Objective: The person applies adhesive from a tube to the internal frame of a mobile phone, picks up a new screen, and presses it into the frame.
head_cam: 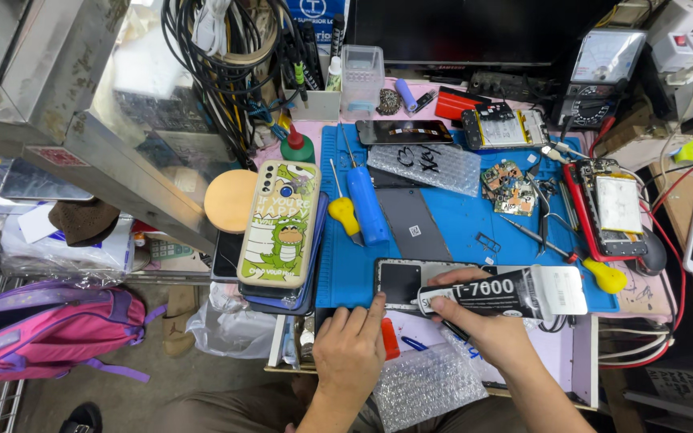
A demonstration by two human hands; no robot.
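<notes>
My right hand (487, 325) grips a black and white glue tube (507, 294), held level with its tip pointing left over a dark phone frame (403, 281) at the front edge of the blue work mat (459, 220). My left hand (352, 345) rests at the bench's front edge, its fingertips touching the lower left corner of the phone frame. A red object (391, 341) peeks out beside that hand.
On the mat lie a blue screwdriver (366, 204), a yellow screwdriver (344, 210), a grey back cover (412, 224), circuit boards (509, 186), tweezers (541, 212) and an opened red phone (611, 208). A stack of phone cases (280, 224) sits left. Cables (222, 56) hang behind. A pink backpack (50, 329) lies on the floor.
</notes>
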